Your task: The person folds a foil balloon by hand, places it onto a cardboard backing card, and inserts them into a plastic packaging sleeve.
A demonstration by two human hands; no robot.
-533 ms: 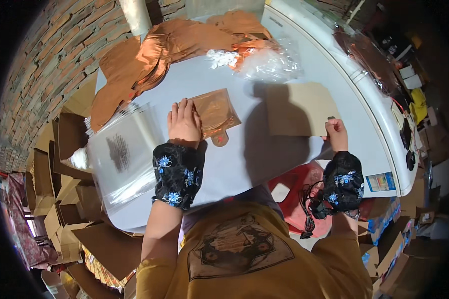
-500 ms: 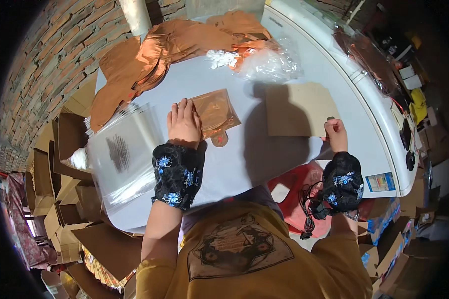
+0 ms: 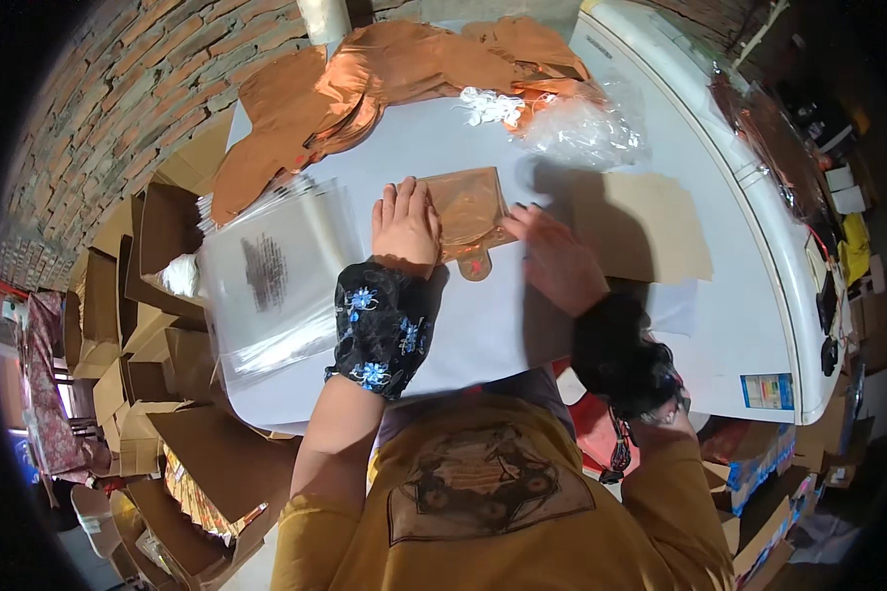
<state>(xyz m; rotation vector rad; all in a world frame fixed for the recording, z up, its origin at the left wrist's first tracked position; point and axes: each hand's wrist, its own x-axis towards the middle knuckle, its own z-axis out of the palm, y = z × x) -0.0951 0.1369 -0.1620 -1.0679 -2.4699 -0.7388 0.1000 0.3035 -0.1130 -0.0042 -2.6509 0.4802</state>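
A folded copper-coloured foil piece (image 3: 470, 202), flat like an uninflated foil balloon, lies on the white tabletop with a rounded tab and red mark toward me. My left hand (image 3: 405, 229) rests flat at its left edge, fingers stretched out together. At its right edge is my right hand (image 3: 559, 258), fingers extended and a little blurred, the tips at or just over the foil; whether they touch it is hard to tell. Left of my left hand lies a stack of clear plastic bags (image 3: 276, 281) with dark print. Tan card sheets (image 3: 650, 227) lie to the right, partly in shadow.
A heap of copper foil pieces (image 3: 414, 64) covers the table's far side. Small white pieces (image 3: 490, 105) and a crumpled clear plastic bag (image 3: 591, 133) lie before it. Opened cardboard boxes (image 3: 172, 222) crowd the left. A white appliance-like panel (image 3: 749, 295) borders the right.
My right hand has moved left from the card sheets to the foil piece's right edge. My left hand stays on the foil's left side. The whole view has shifted slightly.
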